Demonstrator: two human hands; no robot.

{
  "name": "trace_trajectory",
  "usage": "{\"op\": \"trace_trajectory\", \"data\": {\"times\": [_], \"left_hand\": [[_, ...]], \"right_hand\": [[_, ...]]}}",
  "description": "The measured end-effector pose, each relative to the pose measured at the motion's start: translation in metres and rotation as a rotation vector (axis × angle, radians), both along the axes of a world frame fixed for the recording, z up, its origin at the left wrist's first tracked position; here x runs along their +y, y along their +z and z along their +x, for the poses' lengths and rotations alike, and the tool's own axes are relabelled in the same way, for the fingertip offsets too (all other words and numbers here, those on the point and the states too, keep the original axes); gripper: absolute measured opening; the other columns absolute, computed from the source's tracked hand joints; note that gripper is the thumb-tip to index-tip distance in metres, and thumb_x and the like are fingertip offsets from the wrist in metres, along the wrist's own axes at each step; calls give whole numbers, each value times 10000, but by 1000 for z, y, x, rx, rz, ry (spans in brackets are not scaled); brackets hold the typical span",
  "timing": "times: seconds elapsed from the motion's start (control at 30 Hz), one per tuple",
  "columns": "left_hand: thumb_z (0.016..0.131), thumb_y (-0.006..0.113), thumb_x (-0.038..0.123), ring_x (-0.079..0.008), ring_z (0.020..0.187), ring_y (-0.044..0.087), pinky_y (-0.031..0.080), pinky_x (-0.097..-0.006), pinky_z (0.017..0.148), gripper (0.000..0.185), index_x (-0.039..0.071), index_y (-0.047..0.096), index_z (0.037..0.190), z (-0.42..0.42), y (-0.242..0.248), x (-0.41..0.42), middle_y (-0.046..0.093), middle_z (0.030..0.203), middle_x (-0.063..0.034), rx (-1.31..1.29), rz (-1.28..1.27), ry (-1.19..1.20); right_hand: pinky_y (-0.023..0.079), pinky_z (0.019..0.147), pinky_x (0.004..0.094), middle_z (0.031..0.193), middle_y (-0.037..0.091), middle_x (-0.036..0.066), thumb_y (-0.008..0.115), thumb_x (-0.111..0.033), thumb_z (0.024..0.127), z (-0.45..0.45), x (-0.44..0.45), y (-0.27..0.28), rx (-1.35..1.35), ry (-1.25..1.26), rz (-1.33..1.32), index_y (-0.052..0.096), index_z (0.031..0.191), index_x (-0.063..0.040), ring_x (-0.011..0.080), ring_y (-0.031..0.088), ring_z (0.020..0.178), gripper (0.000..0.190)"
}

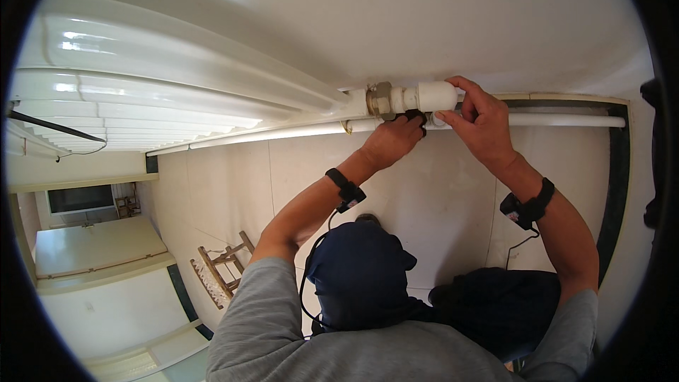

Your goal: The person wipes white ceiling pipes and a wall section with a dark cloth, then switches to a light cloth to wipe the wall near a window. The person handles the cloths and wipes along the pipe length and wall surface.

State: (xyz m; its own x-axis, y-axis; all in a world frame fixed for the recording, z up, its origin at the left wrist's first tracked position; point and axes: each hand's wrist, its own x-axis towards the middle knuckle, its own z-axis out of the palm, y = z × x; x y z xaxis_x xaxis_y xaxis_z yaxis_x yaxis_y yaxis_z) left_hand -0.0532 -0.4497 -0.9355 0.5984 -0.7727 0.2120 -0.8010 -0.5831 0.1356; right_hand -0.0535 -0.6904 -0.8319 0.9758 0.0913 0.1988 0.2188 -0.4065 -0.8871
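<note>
A white pipe elbow (437, 96) joins a metal union nut (382, 101) at the lower end of a white radiator (175, 63). My right hand (487, 124) is at the elbow's outer end, index fingertip at its upper edge and thumb by its lower edge. Just below the joint, my left hand (392, 140) has its fingers curled around a small black part (416, 114), mostly hidden, whose kind I cannot tell. Behind both hands runs a long white pipe (562, 120), close to the wall.
A wooden folding stool (225, 268) stands on the tiled floor (424, 185) to the left. Black wrist straps with small boxes (350, 194) and cables are on both forearms. Farther left are a pale door (98, 246) and a dark screen (81, 199).
</note>
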Motion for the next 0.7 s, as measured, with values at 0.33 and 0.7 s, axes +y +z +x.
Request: {"op": "trace_trajectory", "data": {"times": [0.33, 0.7], "left_hand": [[869, 666, 95, -237, 920, 658, 608, -360, 705, 181, 65, 683, 1047, -17, -12, -9, 669, 1132, -61, 2, 99, -29], [848, 695, 84, -287, 960, 677, 608, -406, 720, 235, 40, 652, 1075, 5, -17, -24, 679, 1259, -127, 255, -32, 293]], "right_hand": [[378, 571, 262, 656, 402, -42, 883, -102, 821, -1, 0, 4, 84, -4, 51, 695, 1326, -85, 69, 395, 599, 539], [383, 568, 264, 650, 418, -39, 890, -91, 808, -1, 1, 3, 28, -4, 30, 702, 1312, -88, 72, 399, 591, 538]]}}
